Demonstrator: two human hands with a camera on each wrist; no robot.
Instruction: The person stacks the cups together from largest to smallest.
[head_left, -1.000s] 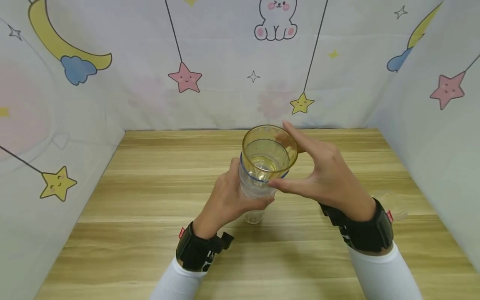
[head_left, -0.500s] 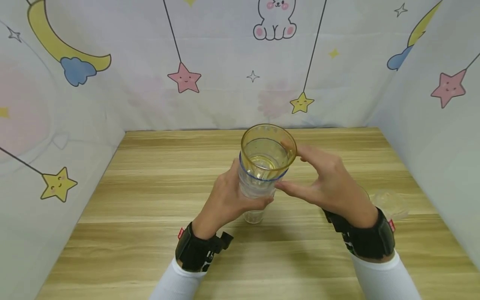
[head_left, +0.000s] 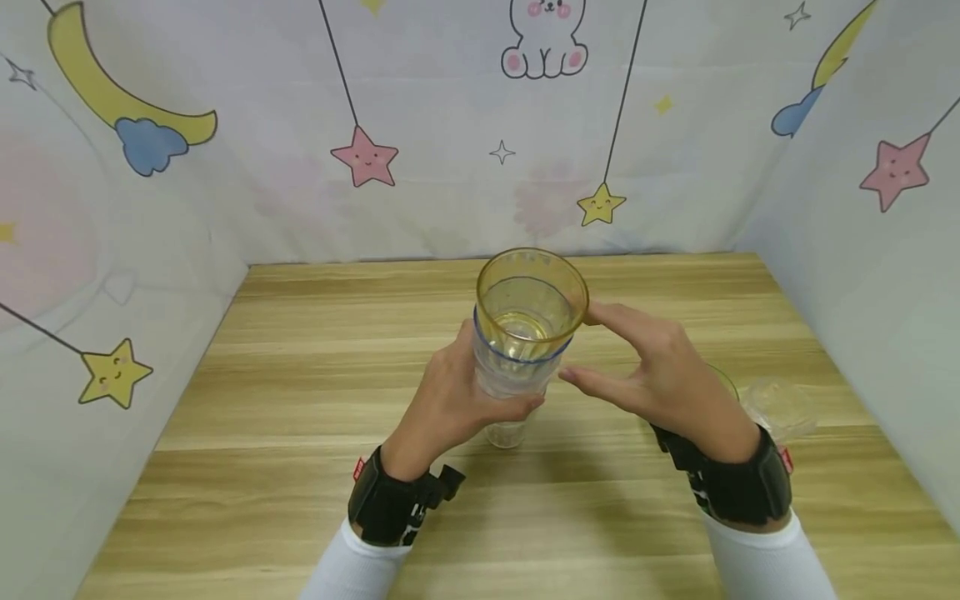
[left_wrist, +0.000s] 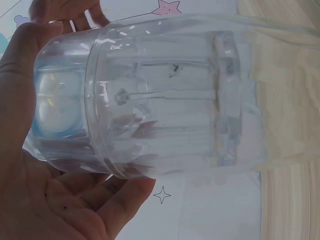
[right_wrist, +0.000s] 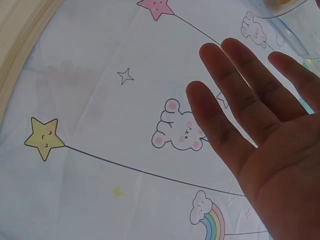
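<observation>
My left hand (head_left: 450,383) grips a stack of nested clear cups, holding it up at the middle of the head view. The top cup (head_left: 532,312) has an amber rim. Just below it runs the blue rim of another cup (head_left: 517,360). A narrower clear bottom (head_left: 506,435) shows under the thumb. In the left wrist view the ribbed clear wall (left_wrist: 170,100) of the stack fills the middle, fingers around one end. My right hand (head_left: 652,358) is spread to the right of the stack, fingertips close beside the top cups; its fingers look straight in the right wrist view.
On the wood-grain table (head_left: 300,350), a clear crumpled-looking plastic item (head_left: 780,407) lies at the right. Beside it a green-rimmed round thing (head_left: 724,380) is mostly hidden behind my right wrist. Printed cloth walls (head_left: 435,200) stand at the back and both sides.
My right hand has come off the amber-rimmed cup, moving right and slightly down. The cups stay stacked in my left hand. More of the green rim shows behind my right wrist.
</observation>
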